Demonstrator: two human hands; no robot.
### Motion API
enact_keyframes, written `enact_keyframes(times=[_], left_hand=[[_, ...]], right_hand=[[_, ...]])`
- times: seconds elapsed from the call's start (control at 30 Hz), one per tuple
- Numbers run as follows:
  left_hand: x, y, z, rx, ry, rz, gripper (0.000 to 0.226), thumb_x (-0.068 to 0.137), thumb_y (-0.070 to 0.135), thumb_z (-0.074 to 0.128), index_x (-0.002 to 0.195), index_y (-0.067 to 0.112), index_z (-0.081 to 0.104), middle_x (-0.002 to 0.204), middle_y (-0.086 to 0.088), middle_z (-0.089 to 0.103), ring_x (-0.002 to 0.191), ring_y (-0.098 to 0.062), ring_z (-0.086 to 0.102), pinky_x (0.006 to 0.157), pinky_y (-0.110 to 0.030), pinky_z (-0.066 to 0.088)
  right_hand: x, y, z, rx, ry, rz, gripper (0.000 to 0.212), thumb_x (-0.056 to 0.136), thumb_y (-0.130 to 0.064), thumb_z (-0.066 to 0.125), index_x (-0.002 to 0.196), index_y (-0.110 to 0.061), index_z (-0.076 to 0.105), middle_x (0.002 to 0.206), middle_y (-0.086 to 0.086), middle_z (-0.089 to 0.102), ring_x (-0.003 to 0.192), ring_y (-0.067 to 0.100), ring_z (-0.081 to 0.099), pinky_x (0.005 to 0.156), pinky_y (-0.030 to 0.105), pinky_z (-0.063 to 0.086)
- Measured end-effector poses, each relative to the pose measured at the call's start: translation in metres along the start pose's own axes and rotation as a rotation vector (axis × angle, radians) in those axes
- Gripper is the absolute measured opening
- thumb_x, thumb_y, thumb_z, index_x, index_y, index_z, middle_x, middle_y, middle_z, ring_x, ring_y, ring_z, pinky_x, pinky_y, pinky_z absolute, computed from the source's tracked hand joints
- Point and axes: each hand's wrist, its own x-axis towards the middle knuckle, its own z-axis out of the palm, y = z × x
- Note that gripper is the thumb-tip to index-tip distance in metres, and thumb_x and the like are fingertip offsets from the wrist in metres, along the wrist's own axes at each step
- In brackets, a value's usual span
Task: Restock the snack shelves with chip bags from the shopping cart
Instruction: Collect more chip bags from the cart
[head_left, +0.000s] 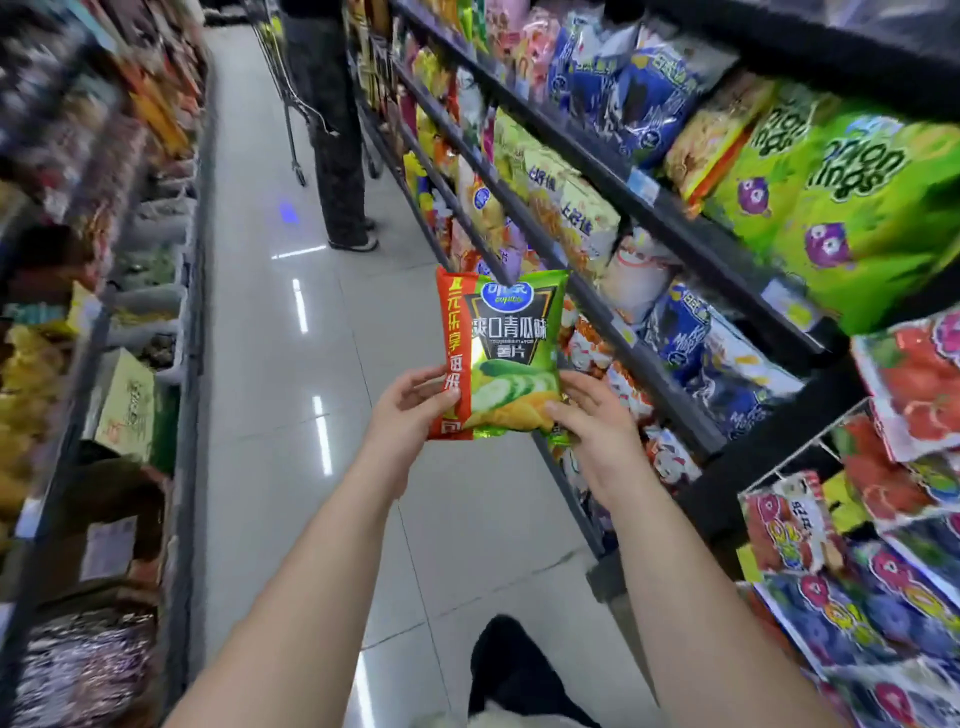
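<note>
A green chip bag (506, 332) with an orange-red left stripe and cucumber slices printed on it stands upright in front of me, over the aisle floor. My left hand (410, 410) grips its lower left edge, thumb on the front. My right hand (592, 415) pinches its lower right corner. The snack shelves (639, 208) run along the right, packed with bags. A shopping cart (291, 88) stands far up the aisle, only partly visible.
A person in dark trousers (337, 156) stands by the cart, next to the right shelves. Shelving with boxes and packets (124, 395) lines the left side. A wire rack of candy bags (857, 519) juts out at the near right. Pale floor tiles (270, 364) lie between.
</note>
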Motion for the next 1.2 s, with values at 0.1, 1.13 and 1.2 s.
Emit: enact_keyframes(times=[0.1, 1.13, 1.2], left_hand=[[0.061, 0.039, 0.011, -0.003, 0.036, 0.066, 0.038, 0.087, 0.008, 0.069, 0.124, 0.010, 0.061, 0.115, -0.010, 0.069, 0.092, -0.019, 0.070, 0.078, -0.030, 0.057], [0.648, 0.545, -0.052, 0.156, -0.265, 0.595, 0.027, 0.091, 0.008, 0.067, 0.117, 0.014, 0.059, 0.103, -0.001, 0.071, 0.070, -0.003, 0.070, 0.053, -0.017, 0.050], [0.680, 0.565, -0.042, 0.153, -0.278, 0.604, 0.025, 0.092, 0.013, 0.067, 0.116, 0.016, 0.060, 0.106, -0.001, 0.071, 0.075, -0.006, 0.069, 0.058, -0.018, 0.050]], right_hand=[[0.071, -0.034, 0.017, -0.009, -0.040, -0.029, 0.037, 0.082, 0.016, 0.060, 0.110, -0.007, 0.058, 0.102, 0.006, 0.066, 0.082, 0.005, 0.068, 0.072, 0.019, 0.054], [0.655, -0.333, 0.364, -0.087, -0.006, -0.617, 0.034, 0.076, -0.005, 0.077, 0.103, -0.024, 0.068, 0.119, 0.007, 0.067, 0.114, 0.029, 0.062, 0.102, 0.048, 0.046], [0.685, -0.353, 0.374, -0.081, 0.020, -0.645, 0.033, 0.075, -0.003, 0.076, 0.102, -0.020, 0.067, 0.117, 0.014, 0.067, 0.113, 0.033, 0.062, 0.101, 0.048, 0.048]])
